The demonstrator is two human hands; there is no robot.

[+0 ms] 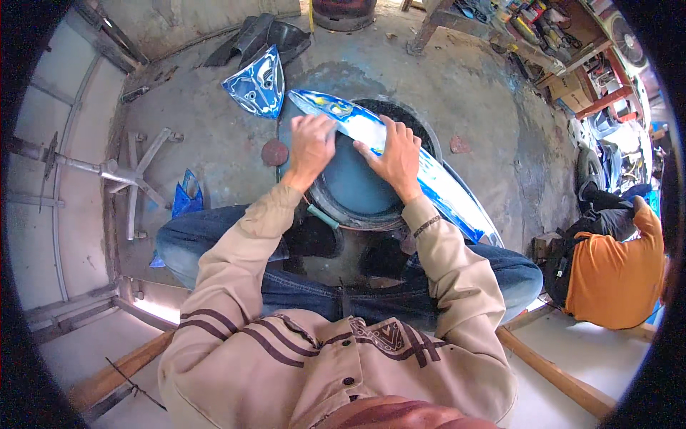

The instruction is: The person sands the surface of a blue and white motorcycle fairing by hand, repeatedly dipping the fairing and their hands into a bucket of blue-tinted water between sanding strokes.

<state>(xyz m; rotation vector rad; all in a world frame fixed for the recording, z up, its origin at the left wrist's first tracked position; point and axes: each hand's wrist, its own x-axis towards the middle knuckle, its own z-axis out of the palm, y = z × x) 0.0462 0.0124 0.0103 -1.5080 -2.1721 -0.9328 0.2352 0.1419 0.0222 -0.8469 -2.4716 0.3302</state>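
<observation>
Lying slantwise across a round blue basin (357, 187), a long blue-and-white body panel (400, 154) is pressed down by both hands. The panel runs from the far left, near the basin's far rim, to the near right, where its tip passes beyond the basin toward the right knee. The left hand (311, 143) is laid on the panel's far-left part, fingers curled over its edge, so this grip is closed on the panel. The right hand (395, 154) is spread flat on the panel's middle, fingers extended; whether anything is pinched under the palm cannot be told, but it appears to rest open on the surface. The basin is set on the concrete floor (214, 143) between the knees of the seated person, inside a dark tyre-like ring (411, 118). A second, triangular blue panel (259, 84) lies on the floor just beyond the left hand. A small blue fragment (187, 194) sits at the left, beside a metal chair base (128, 175). At the right, a person in an orange shirt (618, 275) is crouched well apart.
</observation>
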